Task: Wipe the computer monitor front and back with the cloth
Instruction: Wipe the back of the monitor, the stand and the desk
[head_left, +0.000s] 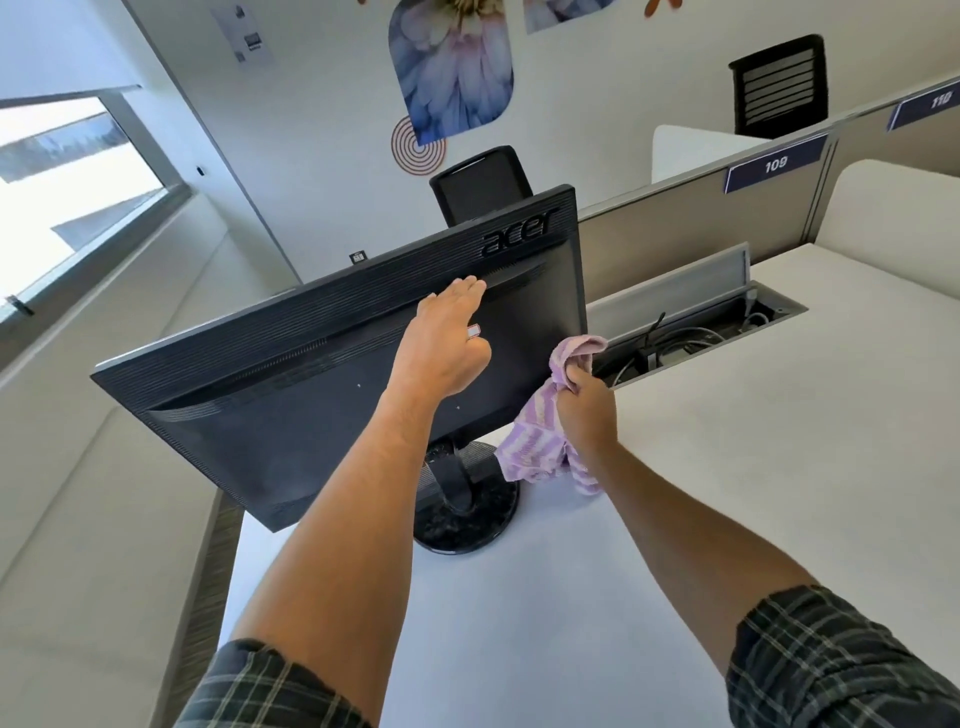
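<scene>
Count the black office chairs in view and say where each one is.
2. One chair stands just behind the monitor; the other chair is beyond the partition, upper right. Others may be hidden behind partitions.

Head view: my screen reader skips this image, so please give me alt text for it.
A person's left hand lies flat on the back of a black monitor on a white desk, while the right hand grips a purple striped cloth beside the monitor's right edge.
</scene>
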